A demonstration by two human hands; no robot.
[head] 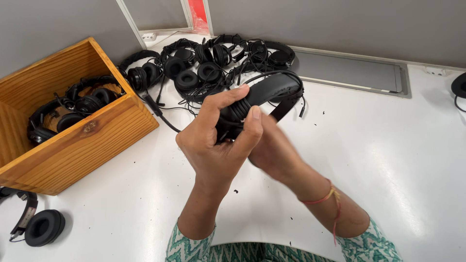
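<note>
White desk (388,160); both hands (218,140) gripping black headset (272,90).

Matt black plastic on the headset (272,92) clutched in the left hand (218,140), its band smooth, cable wound round it dull and rubbery. At nine o'clock, the box (92,140) is bare wood, grain and a knot plain on its face. The table (388,160) is white and glossy, catching light, flecked with black crumbs. At twelve o'clock, the heap of headphones (208,63) shows soft, faintly shiny ear pads. Red thread (325,196) circles the right wrist, cloth sleeves printed green
</note>
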